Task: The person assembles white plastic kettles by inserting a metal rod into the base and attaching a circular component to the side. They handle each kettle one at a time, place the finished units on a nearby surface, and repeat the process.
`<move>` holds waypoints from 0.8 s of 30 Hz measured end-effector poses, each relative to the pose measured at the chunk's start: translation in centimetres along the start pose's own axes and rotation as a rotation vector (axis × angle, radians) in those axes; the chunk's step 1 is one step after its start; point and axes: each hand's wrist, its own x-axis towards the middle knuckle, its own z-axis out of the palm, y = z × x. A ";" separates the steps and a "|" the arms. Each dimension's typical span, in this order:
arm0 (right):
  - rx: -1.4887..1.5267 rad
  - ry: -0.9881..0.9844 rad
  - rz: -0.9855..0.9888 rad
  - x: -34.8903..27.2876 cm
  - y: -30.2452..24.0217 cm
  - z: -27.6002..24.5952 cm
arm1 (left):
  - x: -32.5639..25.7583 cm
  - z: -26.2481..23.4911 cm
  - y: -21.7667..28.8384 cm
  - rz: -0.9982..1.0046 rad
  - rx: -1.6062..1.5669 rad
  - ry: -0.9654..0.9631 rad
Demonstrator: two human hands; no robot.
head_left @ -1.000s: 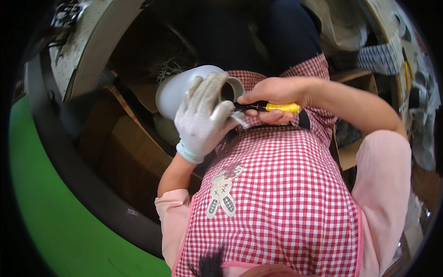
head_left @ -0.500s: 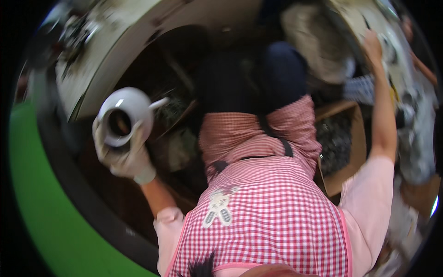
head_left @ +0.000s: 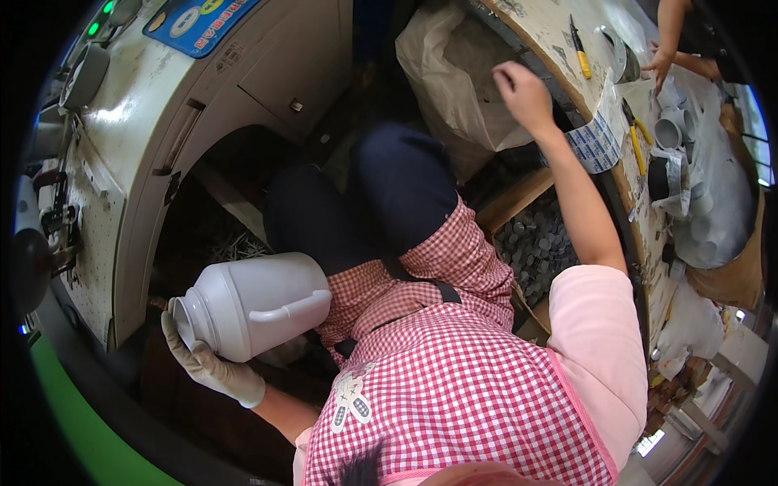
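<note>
Overhead, seated between a big cream machine housing (head_left: 162, 138) at left and a cluttered bench (head_left: 648, 211) at right, strewn with grey pipe fittings (head_left: 673, 130) and a yellow-handled tool (head_left: 579, 50). Below, red-checked apron (head_left: 454, 389) over dark trousers. Low at left, gloved left hand (head_left: 207, 364) cupped under a white handled jug (head_left: 251, 304), fingers clamped beneath its neck. Up right, bare right hand (head_left: 523, 93) raised near the bench edge, fingers curled together, gripping nothing visible.

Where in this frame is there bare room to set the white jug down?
Bare worktop shows between the right hand and the yellow-handled tool. Further right, pipe fittings and clutter crowd it. Around the jug, held by the gloved left hand, it is dark and cramped.
</note>
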 end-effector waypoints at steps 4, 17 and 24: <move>-0.587 -0.612 0.603 -1.4 7.3 9.4 | 0.6 1.6 0.4 -0.029 0.030 -0.044; 0.144 -0.137 0.594 -4.7 5.2 4.4 | -1.2 2.0 2.3 -0.027 -0.032 -0.012; 0.169 -0.435 0.373 -5.4 -10.9 -0.5 | -2.2 1.1 2.4 0.278 0.005 -0.255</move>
